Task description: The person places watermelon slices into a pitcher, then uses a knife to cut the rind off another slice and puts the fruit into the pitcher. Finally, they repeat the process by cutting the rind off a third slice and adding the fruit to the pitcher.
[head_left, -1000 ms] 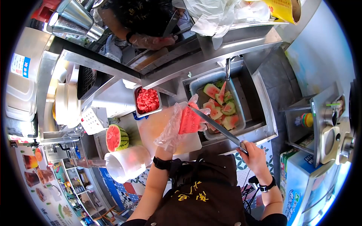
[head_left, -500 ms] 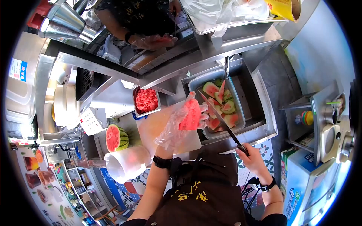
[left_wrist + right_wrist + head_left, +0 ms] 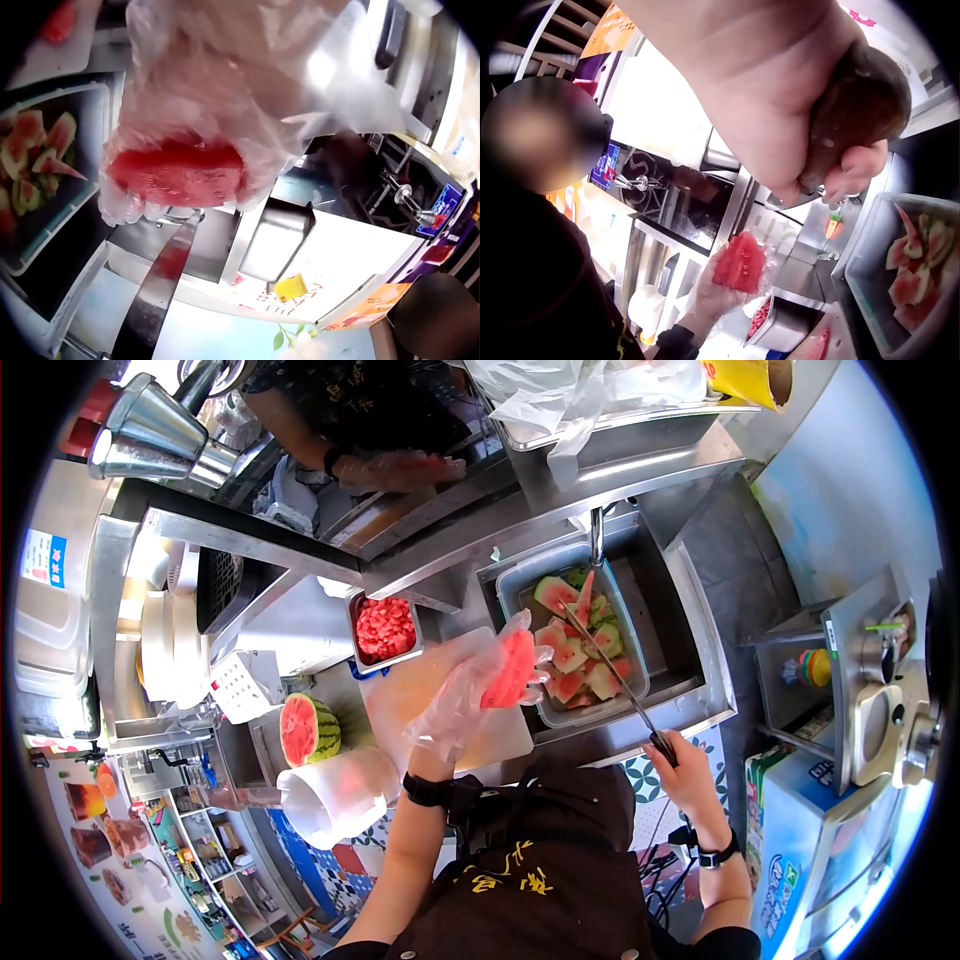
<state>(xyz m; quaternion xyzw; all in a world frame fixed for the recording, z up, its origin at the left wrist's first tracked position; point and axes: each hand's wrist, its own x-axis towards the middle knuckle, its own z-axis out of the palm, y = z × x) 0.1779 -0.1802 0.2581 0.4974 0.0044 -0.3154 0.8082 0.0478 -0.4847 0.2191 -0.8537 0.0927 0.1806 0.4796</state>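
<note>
In the head view my left hand [image 3: 462,695], in a clear plastic glove, holds a peeled slab of red watermelon [image 3: 513,668] above the right side of a cutting board [image 3: 400,685]. Its gloved fingers wrap the slab's edge, and in the left wrist view the slab's flat end [image 3: 180,180] faces out of the glove. My bare right hand [image 3: 683,770] grips a long knife [image 3: 620,680] by its dark handle [image 3: 862,97]. The blade slants over a tub [image 3: 645,660] of watermelon rinds [image 3: 570,655], apart from the slab in the head view.
A metal pan of diced watermelon [image 3: 385,630] stands behind the board. To the left are a cut watermelon [image 3: 310,730] and a translucent bucket [image 3: 335,800]. The tub sits in a steel sink [image 3: 685,630] under a faucet [image 3: 597,540].
The knife has swung right, away from the watermelon slab, and its blade is now over the tub. My right hand has shifted slightly right; the left still holds the slab in nearly the same spot.
</note>
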